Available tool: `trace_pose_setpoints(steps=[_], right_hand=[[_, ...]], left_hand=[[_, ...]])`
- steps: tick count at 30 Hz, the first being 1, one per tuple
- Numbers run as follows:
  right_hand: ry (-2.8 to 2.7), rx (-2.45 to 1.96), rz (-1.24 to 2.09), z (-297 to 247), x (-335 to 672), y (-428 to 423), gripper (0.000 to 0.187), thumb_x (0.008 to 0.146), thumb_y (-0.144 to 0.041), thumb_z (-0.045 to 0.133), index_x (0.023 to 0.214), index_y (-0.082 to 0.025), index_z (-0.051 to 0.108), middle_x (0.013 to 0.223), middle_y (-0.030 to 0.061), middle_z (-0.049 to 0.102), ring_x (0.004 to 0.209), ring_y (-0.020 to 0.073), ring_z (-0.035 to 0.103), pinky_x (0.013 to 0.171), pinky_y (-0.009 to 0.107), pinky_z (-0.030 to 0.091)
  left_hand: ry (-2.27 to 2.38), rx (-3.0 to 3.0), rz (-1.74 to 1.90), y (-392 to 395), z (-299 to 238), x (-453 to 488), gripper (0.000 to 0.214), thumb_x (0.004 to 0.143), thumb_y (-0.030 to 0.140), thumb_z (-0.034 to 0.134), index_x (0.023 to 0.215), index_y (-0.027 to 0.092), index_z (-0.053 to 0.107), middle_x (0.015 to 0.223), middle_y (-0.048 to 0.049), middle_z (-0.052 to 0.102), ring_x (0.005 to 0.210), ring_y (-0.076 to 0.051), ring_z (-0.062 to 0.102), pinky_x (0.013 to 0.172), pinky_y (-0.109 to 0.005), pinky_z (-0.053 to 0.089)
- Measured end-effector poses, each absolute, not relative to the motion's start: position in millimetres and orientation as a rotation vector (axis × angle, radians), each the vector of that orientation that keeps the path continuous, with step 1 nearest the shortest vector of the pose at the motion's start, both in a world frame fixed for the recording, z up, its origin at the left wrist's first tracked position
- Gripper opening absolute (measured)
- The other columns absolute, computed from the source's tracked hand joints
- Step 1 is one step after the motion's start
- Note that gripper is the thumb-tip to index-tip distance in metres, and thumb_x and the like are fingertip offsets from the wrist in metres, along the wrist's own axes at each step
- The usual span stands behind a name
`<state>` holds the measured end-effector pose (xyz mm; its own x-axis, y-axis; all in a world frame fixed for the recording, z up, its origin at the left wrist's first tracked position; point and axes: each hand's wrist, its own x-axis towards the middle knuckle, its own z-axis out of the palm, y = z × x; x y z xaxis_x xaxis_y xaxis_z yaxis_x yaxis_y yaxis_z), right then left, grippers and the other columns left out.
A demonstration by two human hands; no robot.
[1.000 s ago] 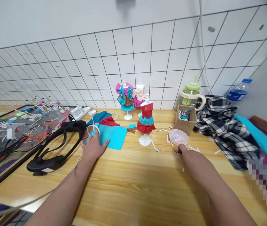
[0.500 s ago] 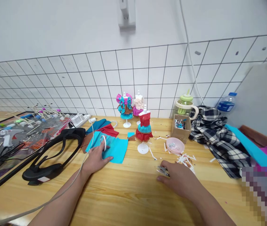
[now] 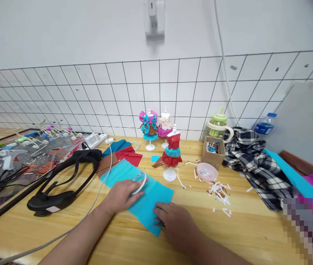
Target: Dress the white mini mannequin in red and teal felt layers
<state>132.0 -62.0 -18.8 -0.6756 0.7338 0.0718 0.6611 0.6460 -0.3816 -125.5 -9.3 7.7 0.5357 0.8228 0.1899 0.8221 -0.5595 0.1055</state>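
Observation:
A sheet of turquoise crepe paper lies slantwise on the wooden table in front of me. My left hand rests over its left part, fingers around a thin white roll of tape standing on edge. At the paper's right end, my right hand touches the sheet with its fingertips. Small scissors are tucked in that hand, mostly hidden, with only a dark bit showing under the fingers. Just beyond the paper stands a mini dress form in a red and turquoise paper dress.
Two more dressed forms stand near the tiled wall. To the right are a pink dish, white paper scraps, a cardboard box and a handled cup. At left lie a black headset strap and a trailing cable.
The turquoise paper has been drawn rightward and nearer, now slanted. My left hand moved right with the tape. My right hand moved left from beside the scraps onto the paper.

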Motion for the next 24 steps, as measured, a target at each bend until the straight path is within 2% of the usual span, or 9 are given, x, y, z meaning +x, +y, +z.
trace_pose_setpoints(steps=[2, 4, 6, 8, 10, 14, 17, 20, 24], right_hand=[[-2.66, -1.128, 0.474, -19, 133, -62, 0.028, 0.088, -0.015, 0.048, 0.112, -0.023, 0.061, 0.121, 0.0036, 0.064, 0.102, 0.0215, 0.057, 0.084, 0.03, 0.042], [-2.676, -1.119, 0.473, -16, 136, -61, 0.02, 0.088, -0.015, 0.048, 0.101, -0.022, 0.062, 0.11, 0.0027, 0.066, 0.097, 0.0199, 0.057, 0.079, 0.028, 0.04], [-2.703, -1.121, 0.486, -10, 142, -57, 0.017, 0.088, -0.015, 0.048, 0.094, -0.022, 0.062, 0.102, 0.0016, 0.068, 0.092, 0.0188, 0.057, 0.075, 0.028, 0.039], [-2.736, -1.131, 0.516, -4, 149, -53, 0.019, 0.085, -0.012, 0.048, 0.094, -0.022, 0.061, 0.099, 0.0007, 0.068, 0.089, 0.0182, 0.057, 0.073, 0.027, 0.038], [-2.754, -1.158, 0.548, 1, 157, -49, 0.022, 0.08, -0.011, 0.05, 0.094, -0.023, 0.062, 0.096, 0.0005, 0.069, 0.09, 0.0185, 0.058, 0.073, 0.027, 0.038], [-2.726, -1.223, 0.566, 10, 168, -46, 0.03, 0.075, -0.01, 0.053, 0.099, -0.024, 0.065, 0.097, 0.0011, 0.069, 0.095, 0.0194, 0.058, 0.077, 0.027, 0.038], [-2.725, -1.288, 0.565, 15, 171, -45, 0.033, 0.076, -0.009, 0.052, 0.101, -0.025, 0.065, 0.098, 0.0019, 0.069, 0.096, 0.0194, 0.058, 0.078, 0.027, 0.038], [-2.69, -1.438, 0.553, 18, 176, -41, 0.032, 0.08, -0.008, 0.049, 0.102, -0.024, 0.066, 0.1, 0.0044, 0.069, 0.098, 0.02, 0.059, 0.08, 0.027, 0.039], [-2.677, -1.546, 0.564, 20, 186, -37, 0.029, 0.08, -0.009, 0.05, 0.099, -0.022, 0.066, 0.098, 0.0056, 0.069, 0.099, 0.0207, 0.06, 0.08, 0.027, 0.04]], left_hand=[[1.785, 2.674, 0.455, -5, 9, -131, 0.049, 0.094, 0.05, 0.038, 0.134, 0.023, 0.049, 0.1, -0.0091, 0.07, 0.091, -0.024, 0.065, 0.078, -0.034, 0.048], [1.993, 2.587, 0.474, 1, 8, -139, 0.059, 0.092, 0.055, 0.041, 0.139, 0.02, 0.044, 0.111, -0.0126, 0.068, 0.102, -0.028, 0.063, 0.087, -0.039, 0.046], [2.086, 2.507, 0.374, 7, 6, -150, 0.064, 0.09, 0.058, 0.04, 0.141, 0.019, 0.042, 0.123, -0.0141, 0.064, 0.116, -0.031, 0.057, 0.095, -0.044, 0.042], [2.162, 2.397, 0.253, 13, 2, -162, 0.058, 0.092, 0.056, 0.035, 0.136, 0.021, 0.049, 0.13, -0.0125, 0.061, 0.123, -0.032, 0.052, 0.099, -0.047, 0.039], [2.241, 2.304, 0.185, 17, 0, -172, 0.054, 0.092, 0.055, 0.035, 0.131, 0.022, 0.054, 0.133, -0.0111, 0.059, 0.123, -0.033, 0.053, 0.099, -0.048, 0.039], [2.375, 2.193, 0.191, 22, -1, -185, 0.059, 0.087, 0.052, 0.045, 0.137, 0.02, 0.047, 0.127, -0.0146, 0.063, 0.113, -0.035, 0.059, 0.09, -0.045, 0.045], [2.42, 2.102, 0.155, 24, 0, -186, 0.057, 0.089, 0.05, 0.04, 0.137, 0.021, 0.048, 0.121, -0.0153, 0.066, 0.107, -0.035, 0.063, 0.086, -0.045, 0.047], [2.453, 2.066, 0.164, 25, -1, -184, 0.056, 0.089, 0.052, 0.038, 0.136, 0.022, 0.049, 0.128, -0.0152, 0.061, 0.113, -0.037, 0.059, 0.09, -0.049, 0.045], [2.54, 2.047, 0.234, 21, 2, -178, 0.056, 0.09, 0.051, 0.039, 0.138, 0.022, 0.046, 0.136, -0.0153, 0.055, 0.122, -0.04, 0.05, 0.096, -0.06, 0.036]])
